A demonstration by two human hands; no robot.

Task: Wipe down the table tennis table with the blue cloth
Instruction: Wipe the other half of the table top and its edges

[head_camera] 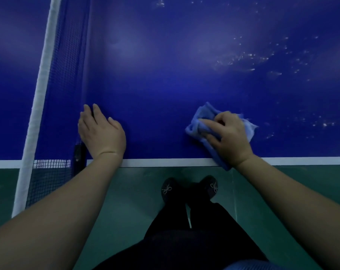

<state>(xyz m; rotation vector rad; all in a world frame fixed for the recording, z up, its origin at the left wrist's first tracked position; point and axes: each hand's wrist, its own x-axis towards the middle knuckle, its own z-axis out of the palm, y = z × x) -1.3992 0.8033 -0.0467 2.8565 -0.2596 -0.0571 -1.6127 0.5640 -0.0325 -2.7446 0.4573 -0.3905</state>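
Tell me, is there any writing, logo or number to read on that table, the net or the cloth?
None. No text shows on the dark blue table tennis table, its white-topped mesh net, or the light blue cloth gripped by the right hand.

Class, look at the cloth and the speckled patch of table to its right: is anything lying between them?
Nothing visible. The blue cloth, bunched under the right hand, has bare table between it and the white specks. The left hand rests by the net.

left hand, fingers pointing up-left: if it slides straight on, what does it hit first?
Most likely the net: the left hand lies flat on the table, fingertips right beside the mesh. Contact cannot be confirmed.
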